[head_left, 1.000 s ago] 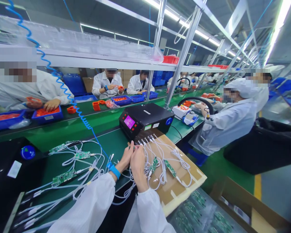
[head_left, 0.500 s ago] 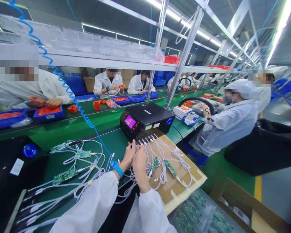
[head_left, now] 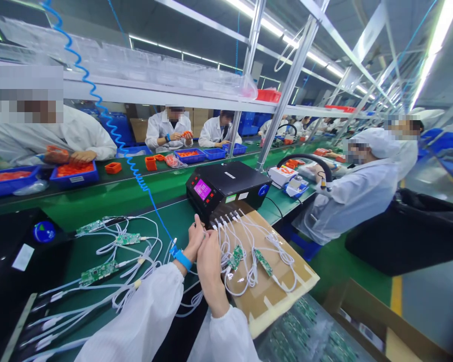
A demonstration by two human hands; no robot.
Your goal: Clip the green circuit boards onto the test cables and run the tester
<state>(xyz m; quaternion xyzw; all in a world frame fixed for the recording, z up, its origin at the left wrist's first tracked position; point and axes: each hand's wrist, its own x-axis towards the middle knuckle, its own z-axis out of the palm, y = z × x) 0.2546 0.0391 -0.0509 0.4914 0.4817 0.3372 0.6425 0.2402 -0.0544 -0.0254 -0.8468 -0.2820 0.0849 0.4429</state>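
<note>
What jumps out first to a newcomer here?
Probably the coiled blue cord, running from the upper left to the bright blue wristband below the left hand. Then the black box-shaped machine with its lit magenta screen, just beyond that hand and the right hand. Green circuit boards lie among thin white cables on both sides.

A green workbench [head_left: 173, 213] carries a black box [head_left: 13, 251] at far left and a second box [head_left: 232, 178] with a lit pink screen [head_left: 202, 189], while three green circuit boards [head_left: 99, 273] lie among tangled white cables [head_left: 148, 261] between them. At the near edge, a taped cardboard panel [head_left: 249, 306] holds two more boards [head_left: 263, 262] and looped leads [head_left: 286, 259]. Overhead, a pale shelf [head_left: 173, 97] bears clear plastic packing [head_left: 136, 65] and a red bin [head_left: 268, 95].
</note>
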